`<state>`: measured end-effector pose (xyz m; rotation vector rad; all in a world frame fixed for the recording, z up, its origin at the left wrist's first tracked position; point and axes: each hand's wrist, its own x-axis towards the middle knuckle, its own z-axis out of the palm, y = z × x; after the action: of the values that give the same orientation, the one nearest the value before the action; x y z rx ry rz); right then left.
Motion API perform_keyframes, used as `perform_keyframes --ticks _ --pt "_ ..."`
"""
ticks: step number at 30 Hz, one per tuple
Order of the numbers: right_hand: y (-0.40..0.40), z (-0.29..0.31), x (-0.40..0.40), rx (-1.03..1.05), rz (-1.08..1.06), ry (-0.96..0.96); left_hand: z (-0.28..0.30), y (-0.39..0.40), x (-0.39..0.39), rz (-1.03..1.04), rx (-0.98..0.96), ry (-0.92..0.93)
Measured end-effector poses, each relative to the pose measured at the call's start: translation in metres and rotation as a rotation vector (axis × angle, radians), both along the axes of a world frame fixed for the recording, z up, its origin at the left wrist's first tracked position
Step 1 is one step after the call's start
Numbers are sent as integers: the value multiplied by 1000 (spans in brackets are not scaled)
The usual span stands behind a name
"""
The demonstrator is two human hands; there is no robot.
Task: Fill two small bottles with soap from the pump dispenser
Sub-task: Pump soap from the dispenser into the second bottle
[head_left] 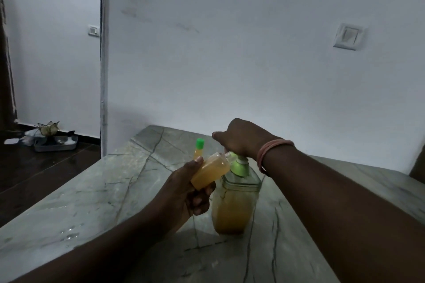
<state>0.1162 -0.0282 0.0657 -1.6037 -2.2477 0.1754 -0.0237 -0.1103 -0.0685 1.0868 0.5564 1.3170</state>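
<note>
A clear pump dispenser point(234, 204) with orange soap and a green pump collar stands on the marble counter point(92, 202). My right hand point(241, 139) rests on top of the pump head, fingers closed over it. My left hand point(184, 193) holds a small open bottle point(210, 173), tilted, nearly full of orange soap, with its mouth at the pump spout. A second small bottle point(199, 148) with a green cap stands upright behind it, mostly hidden.
A white wall rises just behind the counter, with a switch plate point(348, 36) at the right. Left of the counter, the dark floor holds a grey tray point(56, 145) with small items. Water drops lie on the counter's left side.
</note>
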Motion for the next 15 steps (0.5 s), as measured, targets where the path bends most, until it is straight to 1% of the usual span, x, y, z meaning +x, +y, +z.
perform_keyframes --ticks 2,3,6,7,11,15 --pt "2 4 -2 78 11 -49 0 0 0 4 10 5" --pt "3 3 0 88 20 -34 0 0 -1 7 14 5" --pt "3 -7 5 4 24 152 1 1 0 1 15 10" --pt "2 -9 6 -11 23 164 1 0 1 3 14 4" --pt "-1 -6 4 -20 21 96 2 0 0 6 11 3" --pt "-2 4 1 27 31 -71 3 -4 0 12 4 14"
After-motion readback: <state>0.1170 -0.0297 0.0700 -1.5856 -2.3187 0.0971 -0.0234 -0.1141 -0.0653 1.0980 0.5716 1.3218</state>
